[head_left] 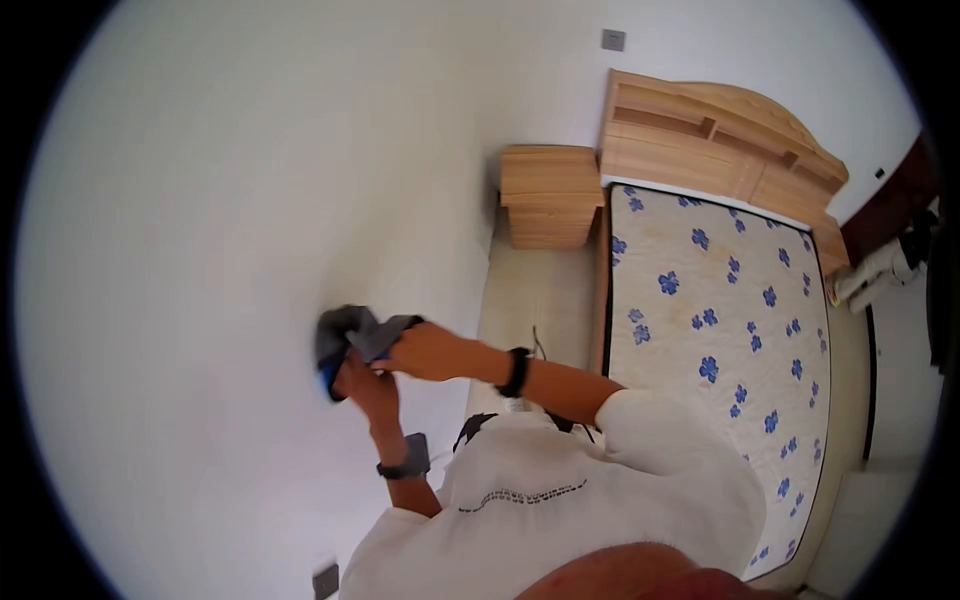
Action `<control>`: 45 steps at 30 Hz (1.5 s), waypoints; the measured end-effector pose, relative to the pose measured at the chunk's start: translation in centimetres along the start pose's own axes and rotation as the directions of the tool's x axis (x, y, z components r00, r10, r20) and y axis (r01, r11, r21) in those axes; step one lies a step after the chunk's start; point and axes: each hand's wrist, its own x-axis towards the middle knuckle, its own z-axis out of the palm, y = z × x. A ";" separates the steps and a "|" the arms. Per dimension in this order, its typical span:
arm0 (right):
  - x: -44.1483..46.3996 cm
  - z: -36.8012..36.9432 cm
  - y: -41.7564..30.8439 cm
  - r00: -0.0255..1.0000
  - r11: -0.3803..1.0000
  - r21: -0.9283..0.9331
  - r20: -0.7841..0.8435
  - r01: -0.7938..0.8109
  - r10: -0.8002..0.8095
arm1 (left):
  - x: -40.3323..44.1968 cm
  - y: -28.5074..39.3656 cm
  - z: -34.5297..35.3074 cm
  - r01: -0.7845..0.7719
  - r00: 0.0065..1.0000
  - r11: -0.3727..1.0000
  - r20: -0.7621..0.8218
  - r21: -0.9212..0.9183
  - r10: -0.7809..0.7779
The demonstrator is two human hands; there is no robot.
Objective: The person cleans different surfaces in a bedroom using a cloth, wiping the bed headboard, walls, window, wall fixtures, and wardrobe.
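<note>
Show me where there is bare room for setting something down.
The nightstand top and the mattress, both bordering the headboard, look bare. So does the floor between nightstand, wall and bed frame; nearer the white shirt, a thin cord intrudes. Crowded: near the wall, where left hand and right hand meet at grey cloth.

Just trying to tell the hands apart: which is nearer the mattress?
Right. The right hand is on the side toward the mattress; the left hand is beyond it, farther away.

Pale floor [540, 285]; wooden nightstand [549, 195] beside blue-flowered mattress [665, 345].
</note>
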 end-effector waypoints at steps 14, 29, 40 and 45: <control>-23.2 -25.1 17.1 0.199 0.367 0.741 -0.309 -0.563 0.930 | 11.7 33.5 20.7 0.336 0.200 0.632 0.709 -0.698 0.676; -22.3 -42.4 39.6 0.198 0.767 0.540 -0.757 -0.347 0.623 | 26.1 52.7 41.7 0.484 0.452 0.358 0.579 -0.798 0.679; -19.0 -54.7 64.0 0.308 0.655 -0.038 -0.902 -0.755 0.303 | 42.2 69.1 59.1 0.317 0.787 0.232 0.391 -0.920 0.477; -20.3 -54.9 74.1 0.376 0.464 -0.044 -0.656 -0.885 0.654 | 41.6 73.9 61.0 0.007 0.675 0.238 0.180 -0.971 0.715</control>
